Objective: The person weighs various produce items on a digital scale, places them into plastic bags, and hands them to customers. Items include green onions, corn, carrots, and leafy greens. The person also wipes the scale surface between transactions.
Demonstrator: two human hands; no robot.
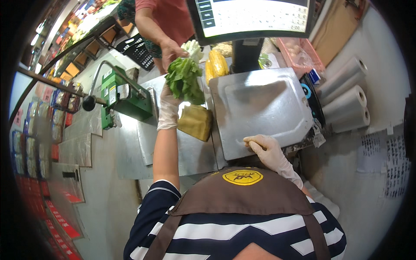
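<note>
My left hand (169, 104), in a thin whitish glove, reaches forward at the leafy end of a bunch of green leafy vegetables (184, 78); its fingers are mostly hidden behind the leaves. Another person's hand (171, 52) is at the pale stem end of the same bunch. Just right of my left wrist a folded olive-yellow cloth (195, 123) lies on the metal counter (191, 156). My right hand (265, 149), also gloved, has its fingers bent together over the near edge of the metal weighing plate (260, 110), and nothing shows in it.
A green metal bag sealer (130, 94) stands at the left. Corn cobs (217, 65) lie behind the plate, below a lit screen (253, 18). A pink basket (300, 53) and rolls of clear plastic bags (344, 107) are at the right. A black basket (138, 52) is beside the other person.
</note>
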